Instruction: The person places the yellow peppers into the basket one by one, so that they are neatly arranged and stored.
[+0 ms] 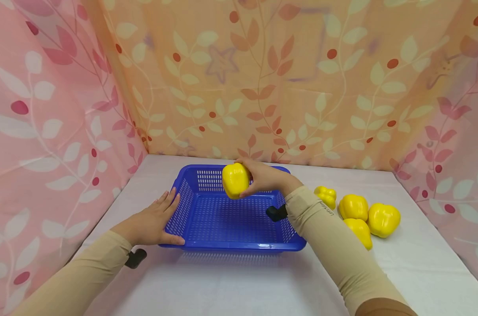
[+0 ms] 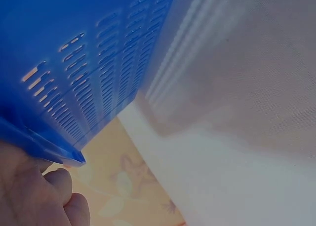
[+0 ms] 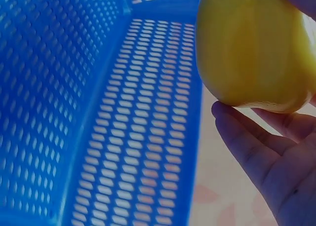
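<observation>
A glossy yellow bell pepper is held over the far part of a blue plastic basket by my right hand. The thumb and fingers pinch the pepper from its sides, as the right wrist view shows up close. At the basket's near left corner, my left hand rests with fingers spread on the left rim and thumb along the front rim. In the left wrist view, the left hand lies against the basket's edge. The basket's perforated floor shows below the pepper.
Right of the basket, several yellow bell peppers lie grouped on the white tabletop; my right sleeve partly covers some. A flowered orange curtain hangs behind the table, with pink ones at both sides.
</observation>
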Demonstrator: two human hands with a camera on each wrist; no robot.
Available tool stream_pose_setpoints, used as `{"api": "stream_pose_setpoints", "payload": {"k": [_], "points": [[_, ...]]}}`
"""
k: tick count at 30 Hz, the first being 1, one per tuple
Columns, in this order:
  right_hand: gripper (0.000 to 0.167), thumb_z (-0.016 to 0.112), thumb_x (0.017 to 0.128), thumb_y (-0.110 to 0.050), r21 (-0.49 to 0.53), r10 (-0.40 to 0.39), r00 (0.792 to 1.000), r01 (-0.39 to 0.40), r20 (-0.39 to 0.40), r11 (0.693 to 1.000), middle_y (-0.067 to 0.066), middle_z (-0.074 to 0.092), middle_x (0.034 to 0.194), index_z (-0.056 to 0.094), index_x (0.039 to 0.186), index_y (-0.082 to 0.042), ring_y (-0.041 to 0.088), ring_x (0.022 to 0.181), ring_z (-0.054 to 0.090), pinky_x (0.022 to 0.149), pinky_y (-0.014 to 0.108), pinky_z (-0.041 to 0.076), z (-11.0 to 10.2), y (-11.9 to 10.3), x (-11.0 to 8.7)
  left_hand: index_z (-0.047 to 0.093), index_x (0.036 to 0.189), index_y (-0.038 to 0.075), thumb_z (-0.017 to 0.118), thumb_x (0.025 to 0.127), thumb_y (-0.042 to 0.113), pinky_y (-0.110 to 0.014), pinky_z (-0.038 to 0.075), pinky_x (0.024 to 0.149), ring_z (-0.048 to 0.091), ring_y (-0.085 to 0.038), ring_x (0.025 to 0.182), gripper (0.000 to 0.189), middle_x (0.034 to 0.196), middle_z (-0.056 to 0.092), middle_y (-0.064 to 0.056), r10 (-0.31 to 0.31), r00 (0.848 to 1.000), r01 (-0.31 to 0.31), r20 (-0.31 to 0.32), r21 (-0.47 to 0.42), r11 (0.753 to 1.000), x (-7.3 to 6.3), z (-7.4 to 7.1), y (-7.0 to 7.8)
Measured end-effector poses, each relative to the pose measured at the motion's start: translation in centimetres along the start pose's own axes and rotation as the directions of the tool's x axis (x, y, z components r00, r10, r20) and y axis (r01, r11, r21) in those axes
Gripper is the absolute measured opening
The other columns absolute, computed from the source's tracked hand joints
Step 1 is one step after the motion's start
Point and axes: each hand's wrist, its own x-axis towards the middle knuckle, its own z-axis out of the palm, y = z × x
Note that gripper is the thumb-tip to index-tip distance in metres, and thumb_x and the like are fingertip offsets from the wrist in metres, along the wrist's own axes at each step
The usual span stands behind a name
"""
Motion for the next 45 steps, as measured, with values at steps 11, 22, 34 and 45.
{"api": "stream_pose_setpoints", "payload": {"k": [11,22,34,45], "points": [[0.087,0.084,0.063,-0.030,-0.047,0.029,0.999,-0.028,0.026,0.998,-0.002,0.047,0.118,0.033,0.132,-0.016,0.014,0.102,0.047,0.090,0.028,0.043,3.0,0.6,4.1,0.010,0.144,-0.005,0.046,0.062,0.083,-0.054,0.014,0.108,0.002,-0.041,0.137,0.126,0.151,0.001,-0.023,-0.022,1.000,0.022,0.010,-0.012,1.000,0.0,-0.2,0.1],[0.087,0.085,0.063,-0.028,-0.003,0.027,0.999,-0.026,0.037,1.000,0.002,0.048,0.119,0.033,0.131,-0.012,0.015,0.102,0.049,0.092,0.029,0.042,4.9,1.7,6.4,0.011,0.144,-0.005,0.050,0.063,0.080,-0.054,0.015,0.108,0.003,-0.041,0.137,0.124,0.151,0.001,-0.023,-0.019,1.000,0.019,0.003,-0.010,1.000,-0.1,0.0,0.1],[0.088,0.085,0.063,-0.031,-0.015,0.039,0.997,-0.038,0.066,0.999,0.005,0.049,0.117,0.033,0.131,-0.007,0.016,0.102,0.049,0.095,0.028,0.040,7.8,2.1,7.8,0.012,0.143,-0.006,0.047,0.063,0.082,-0.054,0.016,0.107,0.005,-0.042,0.137,0.124,0.150,0.003,-0.024,-0.015,1.000,0.015,0.007,0.001,1.000,-0.1,0.0,0.4],[0.091,0.084,0.064,-0.031,-0.047,0.067,0.994,-0.063,0.092,0.997,0.005,0.047,0.123,0.031,0.134,-0.009,0.015,0.108,0.047,0.100,0.029,0.036,9.4,2.6,8.4,0.013,0.143,-0.006,0.048,0.062,0.082,-0.054,0.018,0.107,0.007,-0.042,0.136,0.125,0.150,0.004,-0.025,-0.014,1.000,0.014,-0.015,0.021,1.000,-0.2,0.2,0.3]]}}
